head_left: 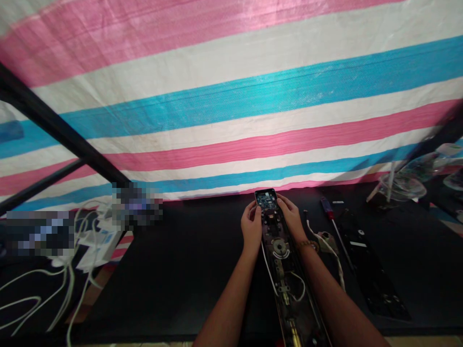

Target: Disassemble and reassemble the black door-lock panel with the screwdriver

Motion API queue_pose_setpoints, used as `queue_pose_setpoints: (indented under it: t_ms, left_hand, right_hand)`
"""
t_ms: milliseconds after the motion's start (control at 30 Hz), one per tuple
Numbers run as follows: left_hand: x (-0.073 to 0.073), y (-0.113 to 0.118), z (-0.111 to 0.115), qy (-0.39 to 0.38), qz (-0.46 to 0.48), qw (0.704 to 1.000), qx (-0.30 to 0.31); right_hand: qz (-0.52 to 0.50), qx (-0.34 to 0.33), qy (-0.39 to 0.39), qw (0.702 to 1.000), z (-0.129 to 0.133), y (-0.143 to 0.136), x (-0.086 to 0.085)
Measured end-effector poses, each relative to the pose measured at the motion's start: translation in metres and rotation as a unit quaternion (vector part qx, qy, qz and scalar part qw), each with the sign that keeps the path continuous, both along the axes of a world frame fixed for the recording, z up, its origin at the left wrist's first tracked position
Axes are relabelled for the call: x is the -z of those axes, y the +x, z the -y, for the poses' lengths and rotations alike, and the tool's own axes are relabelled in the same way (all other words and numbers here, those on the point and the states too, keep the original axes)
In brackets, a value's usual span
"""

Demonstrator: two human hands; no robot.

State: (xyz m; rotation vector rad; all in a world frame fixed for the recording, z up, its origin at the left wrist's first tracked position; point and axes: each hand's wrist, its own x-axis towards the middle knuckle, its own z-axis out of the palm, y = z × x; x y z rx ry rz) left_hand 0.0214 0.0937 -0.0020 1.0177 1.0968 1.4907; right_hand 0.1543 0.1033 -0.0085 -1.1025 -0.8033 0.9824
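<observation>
1. Left hand [251, 219] fingers [249, 208] were closed on the left edge of the long housing [279, 247] at its far end, thumb near the circuit board [266, 200].
2. Right hand [290, 214] fingers were closed on the opposite edge, same end. Bracelet [307, 244] on that wrist.
3. Housing sat between both forearms, far end away from the wearer, open side up. Visible inside: board at far end, round metal disc partway down, brass-colored part [295, 333] at near end.
4. Thin white wire [266, 266] ran along the housing's left edge; another looped over its lower half.
5. Right of housing, nearest first: small metal part [328, 242] with white cable [337, 265], screwdriver [327, 208] with handle pointing away, long black plate [376, 272]. All on the black surface [162, 279].
6. Farther right of housing: clear plastic containers [403, 187].
7. Well left of housing: tangled white cables [67, 274], black metal frame [65, 130].
8. Beyond housing: striped tarp [231, 106].
</observation>
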Motion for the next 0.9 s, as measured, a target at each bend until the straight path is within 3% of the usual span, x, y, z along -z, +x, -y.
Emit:
queue_pose_setpoints:
  t_ms: [467, 900]
  left_hand:
    - [0.003, -0.001, -0.001, -0.017, -0.009, 1.000, 0.002]
    - [0.000, 0.000, -0.002, -0.027, -0.028, 0.999, -0.004]
  right_hand:
    - [-0.022, -0.009, -0.011, 1.000, 0.000, 0.000, 0.003]
    - [0.000, 0.032, -0.025, 0.999, -0.004, 0.002, 0.011]
